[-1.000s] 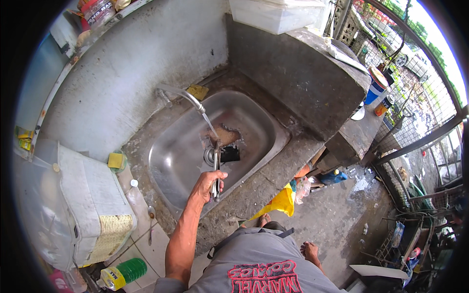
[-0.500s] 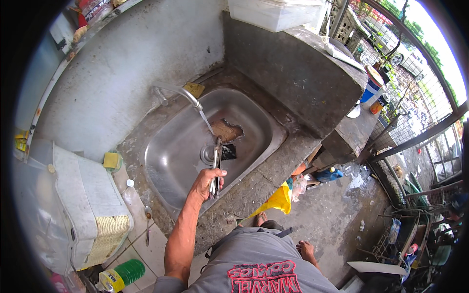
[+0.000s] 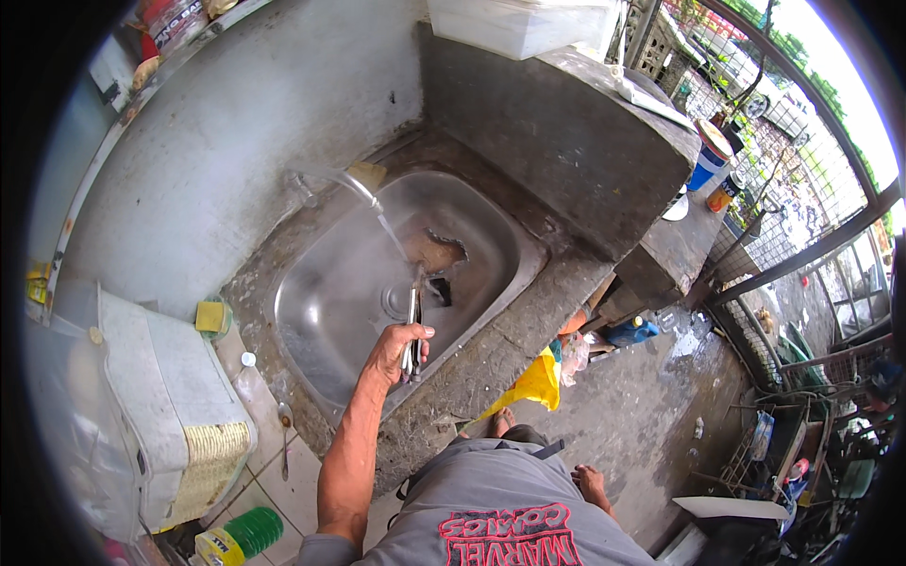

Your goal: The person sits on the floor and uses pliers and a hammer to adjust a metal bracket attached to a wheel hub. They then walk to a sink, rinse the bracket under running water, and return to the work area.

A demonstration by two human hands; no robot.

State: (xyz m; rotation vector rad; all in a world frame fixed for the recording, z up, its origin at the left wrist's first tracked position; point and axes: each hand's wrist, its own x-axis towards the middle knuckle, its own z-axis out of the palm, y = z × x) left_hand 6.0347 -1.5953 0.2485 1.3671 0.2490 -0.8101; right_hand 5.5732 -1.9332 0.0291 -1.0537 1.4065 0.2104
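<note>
My left hand (image 3: 398, 353) is closed around the handles of metal tongs (image 3: 414, 325), over the near edge of a steel sink (image 3: 316, 321). The tongs' tips reach into the basin, where a stream of water from the metal tap (image 3: 344, 181) falls. Just beyond the tips lies a flat brown piece with a blackened, ragged edge (image 3: 442, 253), perhaps burnt cardboard. A small black piece (image 3: 438, 291) shows beside the tongs. Whether the tips grip anything I cannot tell. My right hand (image 3: 591, 484) hangs by my side, fingers loosely apart and nothing seen in them.
Left of the sink stand a whitish plastic container (image 3: 175, 387), a sponge (image 3: 211, 317), a spoon (image 3: 285, 439) and a green bottle (image 3: 250, 533). A concrete ledge (image 3: 566, 151) bears a clear plastic tub (image 3: 524, 28). A yellow cloth (image 3: 530, 389) hangs below the counter.
Pale haze now hangs over the basin and tap. The black piece beside the tongs looks smaller and more ragged. My left hand keeps its hold on the tongs; the view has shifted slightly.
</note>
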